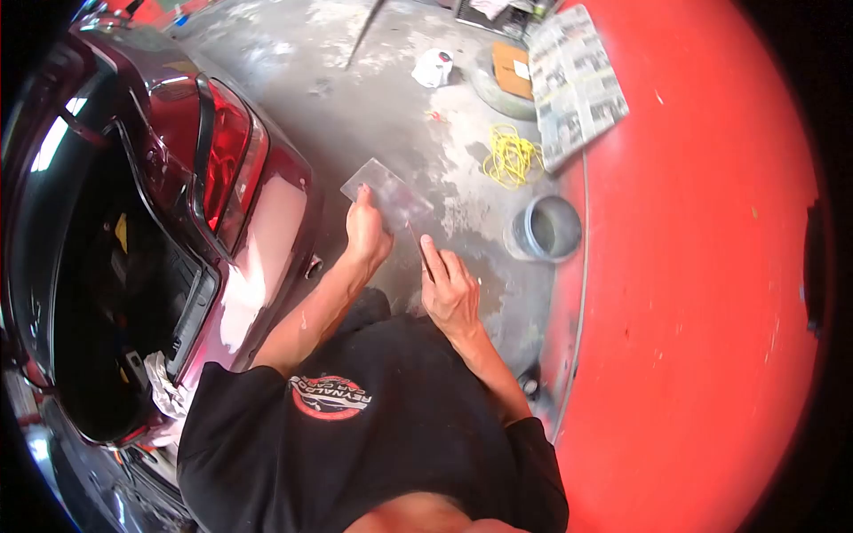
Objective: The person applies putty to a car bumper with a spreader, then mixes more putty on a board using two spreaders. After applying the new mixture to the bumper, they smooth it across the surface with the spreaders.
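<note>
My left hand (368, 229) grips the near edge of a flat, translucent rectangular plate (388, 188), its thumb lying on top. My right hand (451, 289) is closed around the handle of a thin tool (417, 244), whose tip meets the lower right part of the plate. Left of my hands stands a dark maroon car (169, 107) with its trunk open. Pale filler patches (253, 262) cover the body beside and below its red tail light (229, 151).
A bucket (546, 228) stands at the right beside a red surface (684, 266). Beyond it lie a coiled yellow cord (512, 156), newspaper sheets (577, 89), brown cardboard (511, 69) on a round object and a white container (433, 67). Crumpled paper (164, 386) rests at the trunk edge.
</note>
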